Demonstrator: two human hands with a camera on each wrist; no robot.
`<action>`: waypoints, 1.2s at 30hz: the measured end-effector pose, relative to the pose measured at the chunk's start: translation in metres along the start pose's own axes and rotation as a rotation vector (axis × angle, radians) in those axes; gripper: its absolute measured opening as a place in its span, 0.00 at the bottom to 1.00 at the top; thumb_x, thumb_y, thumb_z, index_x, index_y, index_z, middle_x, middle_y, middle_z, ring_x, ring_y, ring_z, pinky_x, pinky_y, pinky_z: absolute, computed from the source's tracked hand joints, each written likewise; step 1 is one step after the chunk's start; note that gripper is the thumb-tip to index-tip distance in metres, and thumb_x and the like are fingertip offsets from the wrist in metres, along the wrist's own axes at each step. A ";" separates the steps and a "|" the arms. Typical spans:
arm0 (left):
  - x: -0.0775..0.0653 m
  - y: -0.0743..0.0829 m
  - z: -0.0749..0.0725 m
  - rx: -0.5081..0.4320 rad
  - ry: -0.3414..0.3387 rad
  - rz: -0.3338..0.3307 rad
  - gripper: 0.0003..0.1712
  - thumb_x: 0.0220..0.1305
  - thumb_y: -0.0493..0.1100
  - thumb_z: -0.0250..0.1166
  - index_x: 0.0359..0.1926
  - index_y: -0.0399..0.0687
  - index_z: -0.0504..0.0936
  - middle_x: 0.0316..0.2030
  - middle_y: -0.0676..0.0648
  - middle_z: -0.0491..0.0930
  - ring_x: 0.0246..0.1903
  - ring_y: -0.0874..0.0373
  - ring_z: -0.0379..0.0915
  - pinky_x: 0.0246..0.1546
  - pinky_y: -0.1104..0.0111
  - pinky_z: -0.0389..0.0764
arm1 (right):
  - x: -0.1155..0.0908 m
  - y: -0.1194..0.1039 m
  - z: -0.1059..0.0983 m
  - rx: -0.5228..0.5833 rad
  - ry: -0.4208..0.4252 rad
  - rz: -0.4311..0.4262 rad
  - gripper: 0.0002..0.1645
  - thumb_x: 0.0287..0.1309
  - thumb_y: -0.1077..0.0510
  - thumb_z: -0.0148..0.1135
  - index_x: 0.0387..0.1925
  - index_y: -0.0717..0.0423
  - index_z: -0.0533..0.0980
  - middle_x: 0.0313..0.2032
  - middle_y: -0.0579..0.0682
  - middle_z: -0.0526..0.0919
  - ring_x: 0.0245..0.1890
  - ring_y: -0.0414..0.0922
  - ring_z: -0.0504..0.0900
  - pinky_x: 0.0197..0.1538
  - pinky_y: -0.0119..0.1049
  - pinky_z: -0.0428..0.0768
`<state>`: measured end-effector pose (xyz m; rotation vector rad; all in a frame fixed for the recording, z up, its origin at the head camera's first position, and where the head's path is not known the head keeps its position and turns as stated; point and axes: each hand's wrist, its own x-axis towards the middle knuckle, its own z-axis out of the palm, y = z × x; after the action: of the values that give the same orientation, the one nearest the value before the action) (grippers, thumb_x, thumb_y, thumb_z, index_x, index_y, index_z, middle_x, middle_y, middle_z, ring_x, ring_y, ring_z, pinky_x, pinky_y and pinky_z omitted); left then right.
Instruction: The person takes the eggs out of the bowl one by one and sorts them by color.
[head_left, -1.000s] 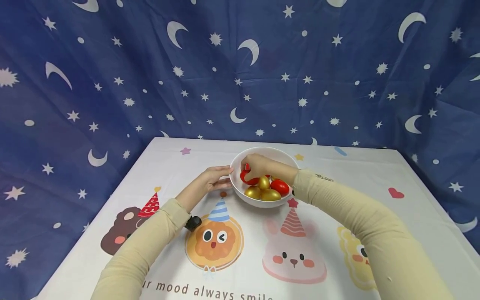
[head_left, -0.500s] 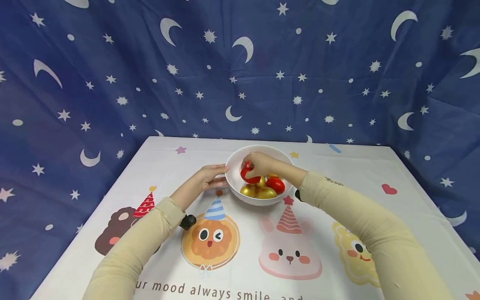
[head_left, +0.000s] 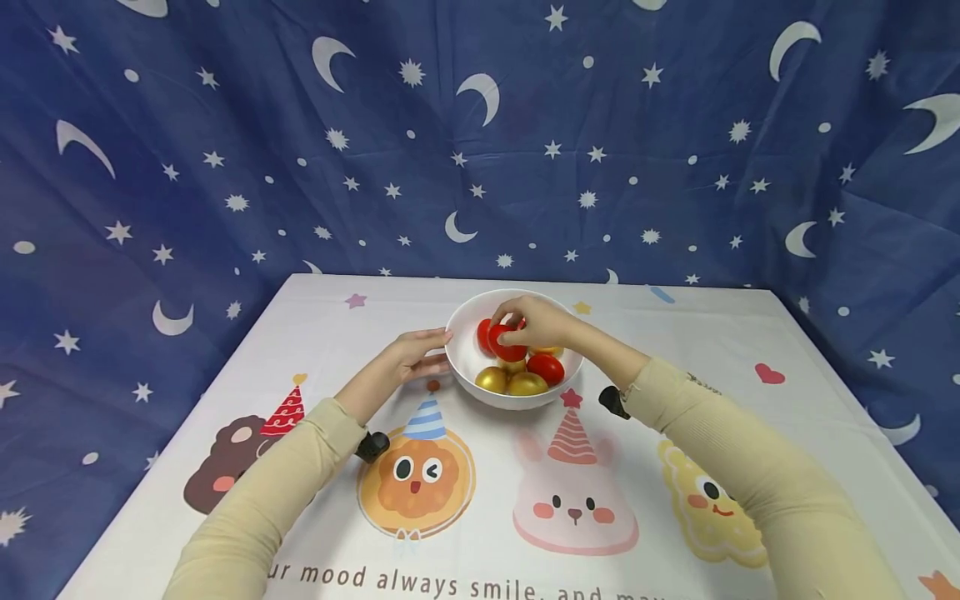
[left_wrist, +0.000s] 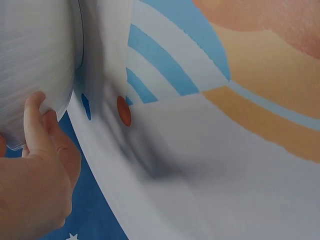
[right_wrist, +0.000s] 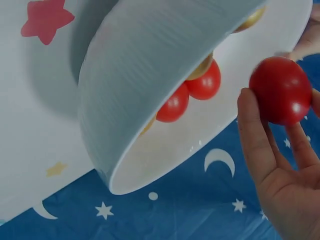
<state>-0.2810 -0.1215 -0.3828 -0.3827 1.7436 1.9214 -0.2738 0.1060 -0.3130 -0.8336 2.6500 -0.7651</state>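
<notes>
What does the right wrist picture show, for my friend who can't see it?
A right hand holds a red egg-shaped thing over a white bowl. More red ones and gold ones lie inside it; blue moon-and-star cloth shows beyond.

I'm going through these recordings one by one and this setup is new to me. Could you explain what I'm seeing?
There is no machine here: a person works bare-handed, in cream sleeves. The wide picture is taken from the head, looking forward and down; the two smaller ones are taken from the left and right wrists. On a white tablecloth printed with cartoon faces stands a white bowl with red and gold rounded pieces in it. The left hand touches the bowl's side. The right hand holds a red piece between its fingers. Behind hangs a blue cloth with moons and stars.
</notes>
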 end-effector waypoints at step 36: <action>0.001 -0.009 0.001 0.020 0.063 0.074 0.31 0.66 0.46 0.59 0.68 0.46 0.64 0.63 0.37 0.68 0.36 0.61 0.79 0.37 0.75 0.87 | -0.101 0.054 -0.029 0.109 0.255 0.174 0.19 0.58 0.61 0.62 0.49 0.66 0.74 0.39 0.64 0.81 0.32 0.47 0.80 0.32 0.35 0.89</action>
<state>-0.2766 -0.1196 -0.3904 -0.3796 1.8395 1.9619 -0.2289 0.2148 -0.3100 -0.4973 2.8220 -1.0177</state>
